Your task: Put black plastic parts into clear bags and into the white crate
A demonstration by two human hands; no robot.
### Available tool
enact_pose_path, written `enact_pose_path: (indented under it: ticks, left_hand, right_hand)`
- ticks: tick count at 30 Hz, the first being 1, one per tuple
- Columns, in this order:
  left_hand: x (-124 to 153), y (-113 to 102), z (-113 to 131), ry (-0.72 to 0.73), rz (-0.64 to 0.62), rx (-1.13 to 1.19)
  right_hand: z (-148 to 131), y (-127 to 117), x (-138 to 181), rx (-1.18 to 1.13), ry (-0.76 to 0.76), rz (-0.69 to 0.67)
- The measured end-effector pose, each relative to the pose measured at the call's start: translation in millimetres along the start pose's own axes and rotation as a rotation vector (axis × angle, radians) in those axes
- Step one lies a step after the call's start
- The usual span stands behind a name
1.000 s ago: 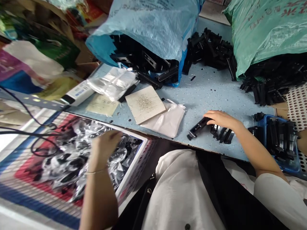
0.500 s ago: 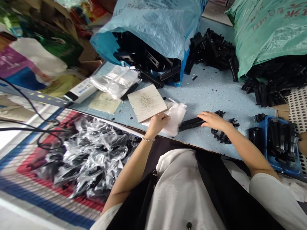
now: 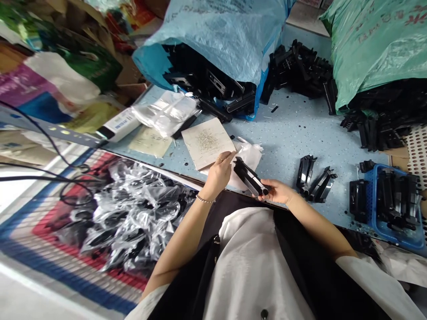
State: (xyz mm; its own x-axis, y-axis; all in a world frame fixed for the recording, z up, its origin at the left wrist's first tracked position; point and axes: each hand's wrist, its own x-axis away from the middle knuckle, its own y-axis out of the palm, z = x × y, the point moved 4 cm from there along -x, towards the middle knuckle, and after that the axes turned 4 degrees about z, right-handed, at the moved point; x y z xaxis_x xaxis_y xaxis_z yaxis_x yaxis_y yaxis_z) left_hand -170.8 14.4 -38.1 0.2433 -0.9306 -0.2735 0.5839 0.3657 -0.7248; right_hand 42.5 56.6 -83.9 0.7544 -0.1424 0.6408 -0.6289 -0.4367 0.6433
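My right hand (image 3: 277, 191) is closed around the lower end of a long black plastic part (image 3: 251, 176), which tilts up and to the left over the table's front edge. Beside its far end is my left hand (image 3: 221, 172), fingers bunched together at the corner of a pale square board (image 3: 204, 140). Anything in those fingertips is too small to make out. Tiny light-coloured bits (image 3: 207, 141) lie scattered on the board. A white, half-clear plastic bag (image 3: 251, 153) lies behind the black part and is partly covered by it.
Two more black parts (image 3: 305, 174) lie right of my hand, near a blue basket (image 3: 370, 195) full of them. Blue (image 3: 227, 40) and green (image 3: 373, 58) sacks spill black parts behind. Lower left, a red-edged crate (image 3: 45, 222) holds many bagged pieces.
My right hand has lifted the black part off the table, drawn it closer and turned it. My left hand has moved slightly up and right, from the plastic bag to the board's corner.
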Motion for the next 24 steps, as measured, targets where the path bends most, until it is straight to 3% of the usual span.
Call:
enact_pose_path:
  ticks: [4, 9, 13, 18, 21, 24]
  left_hand:
    - [14, -9, 19, 0.100, 0.094, -0.056]
    - [23, -7, 5, 0.046, 0.012, -0.231]
    - [19, -2, -4, 0.010, 0.023, -0.087]
    - [20, -3, 0, -0.048, 0.071, -0.001]
    - [33, 0, 23, 0.068, 0.040, 0.008]
    - [49, 5, 56, 0.236, -0.057, 0.112]
  right_hand:
    - [4, -8, 0, -0.089, 0.047, 0.037]
    - [1, -22, 16, -0.217, -0.050, 0.040]
    - [12, -10, 22, -0.327, 0.020, -0.094]
    - [24, 11, -2, -0.390, 0.166, -0.185]
    - [17, 17, -14, -0.337, 0.080, -0.119]
    - [3, 18, -10, -0.120, -0.174, 0.101]
